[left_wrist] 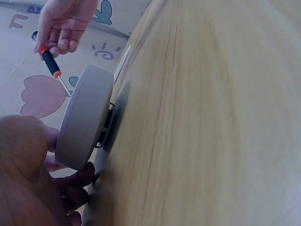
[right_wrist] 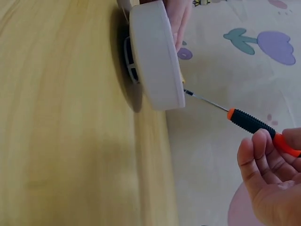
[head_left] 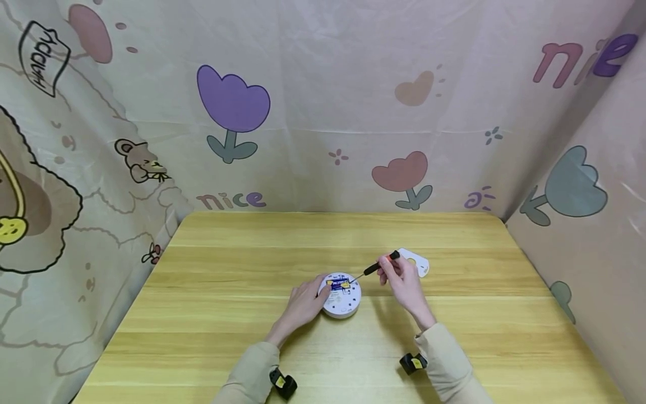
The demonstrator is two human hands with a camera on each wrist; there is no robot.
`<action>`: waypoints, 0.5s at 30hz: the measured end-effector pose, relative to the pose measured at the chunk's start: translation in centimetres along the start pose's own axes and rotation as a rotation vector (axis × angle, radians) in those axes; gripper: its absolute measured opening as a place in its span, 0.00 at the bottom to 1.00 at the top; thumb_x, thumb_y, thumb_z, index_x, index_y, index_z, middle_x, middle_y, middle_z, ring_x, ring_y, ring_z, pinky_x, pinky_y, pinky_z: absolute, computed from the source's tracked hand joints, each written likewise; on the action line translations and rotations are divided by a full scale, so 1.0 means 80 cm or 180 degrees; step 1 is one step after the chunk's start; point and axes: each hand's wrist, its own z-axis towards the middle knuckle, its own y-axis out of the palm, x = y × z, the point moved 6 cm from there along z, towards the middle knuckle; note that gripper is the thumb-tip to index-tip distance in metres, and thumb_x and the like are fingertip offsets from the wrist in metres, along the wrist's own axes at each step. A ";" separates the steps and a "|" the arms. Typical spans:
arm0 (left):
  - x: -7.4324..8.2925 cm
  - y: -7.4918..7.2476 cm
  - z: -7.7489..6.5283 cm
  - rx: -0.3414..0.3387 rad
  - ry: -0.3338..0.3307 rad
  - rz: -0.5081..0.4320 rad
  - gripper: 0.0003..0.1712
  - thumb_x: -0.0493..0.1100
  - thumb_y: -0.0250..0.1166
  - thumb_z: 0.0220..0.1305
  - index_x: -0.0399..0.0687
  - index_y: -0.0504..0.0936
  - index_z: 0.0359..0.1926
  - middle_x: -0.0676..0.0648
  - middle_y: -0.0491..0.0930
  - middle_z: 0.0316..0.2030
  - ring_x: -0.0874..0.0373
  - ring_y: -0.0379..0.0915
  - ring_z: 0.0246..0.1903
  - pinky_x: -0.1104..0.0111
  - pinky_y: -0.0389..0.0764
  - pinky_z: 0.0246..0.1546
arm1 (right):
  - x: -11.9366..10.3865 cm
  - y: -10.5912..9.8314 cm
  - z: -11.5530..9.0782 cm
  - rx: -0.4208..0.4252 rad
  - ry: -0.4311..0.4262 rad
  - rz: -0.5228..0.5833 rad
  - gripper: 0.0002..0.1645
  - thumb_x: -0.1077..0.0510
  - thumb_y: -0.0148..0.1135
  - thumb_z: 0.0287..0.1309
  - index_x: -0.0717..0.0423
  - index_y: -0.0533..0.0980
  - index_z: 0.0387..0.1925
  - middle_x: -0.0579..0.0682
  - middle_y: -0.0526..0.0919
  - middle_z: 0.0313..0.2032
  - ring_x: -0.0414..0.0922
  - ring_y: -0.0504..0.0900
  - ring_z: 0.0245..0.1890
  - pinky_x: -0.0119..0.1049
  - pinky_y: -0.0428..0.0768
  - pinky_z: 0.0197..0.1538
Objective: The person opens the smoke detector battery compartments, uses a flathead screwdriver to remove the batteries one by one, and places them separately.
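Observation:
A round white smoke alarm (head_left: pixel 339 309) lies on the table, its blue-and-yellow marked side up. My left hand (head_left: pixel 305 302) grips its left side, thumb over the upper face and fingers around the edge. In the left wrist view, its plain side wall (left_wrist: pixel 87 117) faces the camera, with a black grille underneath. My right hand (head_left: pixel 405 285) holds a screwdriver (head_left: pixel 372 269) with a black and orange handle. Its shaft slants down to the blue-and-yellow area; in the right wrist view the screwdriver (right_wrist: pixel 251 122) meets the upper face, with the exact tip contact hidden.
A white plate with a cut-out (head_left: pixel 423 265) lies on the wooden table (head_left: pixel 227 269) just beyond my right hand. Printed curtains (head_left: pixel 313 101) hang behind the table and along both sides. Black wrist cameras (head_left: pixel 284 384) sit at both sleeves.

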 end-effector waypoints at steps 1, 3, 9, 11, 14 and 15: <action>0.000 0.000 0.000 0.0000 -0.0002 0.0007 0.28 0.51 0.50 0.77 0.44 0.68 0.72 0.39 0.72 0.69 0.37 0.68 0.67 0.45 0.67 0.62 | 0.004 -0.001 0.000 0.0013 0.0061 0.0086 0.14 0.62 0.55 0.73 0.73 0.77 0.40 0.57 0.82 0.26 0.38 0.79 0.20 0.28 0.79 0.24; 0.001 0.000 0.001 0.0014 0.0012 0.0020 0.29 0.51 0.50 0.77 0.44 0.68 0.72 0.39 0.72 0.69 0.36 0.68 0.67 0.45 0.67 0.62 | 0.012 -0.002 0.001 0.0034 0.0196 0.0272 0.15 0.62 0.53 0.74 0.76 0.76 0.41 0.57 0.82 0.26 0.36 0.79 0.21 0.29 0.83 0.28; 0.000 -0.001 0.000 0.0019 0.0010 0.0034 0.29 0.51 0.49 0.78 0.43 0.67 0.72 0.38 0.71 0.70 0.36 0.67 0.68 0.44 0.66 0.63 | 0.032 -0.008 0.003 0.0070 0.0582 0.0730 0.17 0.61 0.51 0.75 0.78 0.72 0.43 0.48 0.82 0.26 0.36 0.79 0.22 0.28 0.85 0.32; 0.000 -0.001 -0.001 0.0004 0.0000 0.0041 0.29 0.52 0.49 0.78 0.43 0.67 0.72 0.38 0.71 0.70 0.36 0.67 0.68 0.44 0.66 0.64 | 0.034 -0.009 0.003 0.0072 0.0623 0.0760 0.17 0.61 0.51 0.75 0.78 0.72 0.44 0.48 0.81 0.26 0.36 0.79 0.23 0.28 0.85 0.32; -0.001 -0.001 -0.002 -0.0011 -0.0016 0.0019 0.30 0.52 0.49 0.78 0.43 0.67 0.73 0.38 0.70 0.71 0.35 0.66 0.69 0.43 0.65 0.65 | 0.033 -0.010 0.002 0.0072 0.0647 0.0738 0.18 0.60 0.51 0.75 0.78 0.72 0.45 0.48 0.82 0.26 0.36 0.80 0.23 0.28 0.85 0.32; -0.001 0.000 -0.001 -0.0020 -0.0025 0.0005 0.30 0.53 0.49 0.78 0.43 0.66 0.73 0.38 0.70 0.71 0.36 0.65 0.69 0.42 0.64 0.65 | 0.032 -0.011 0.001 0.0088 0.0654 0.0732 0.18 0.60 0.51 0.75 0.79 0.72 0.45 0.48 0.82 0.26 0.36 0.80 0.23 0.28 0.85 0.32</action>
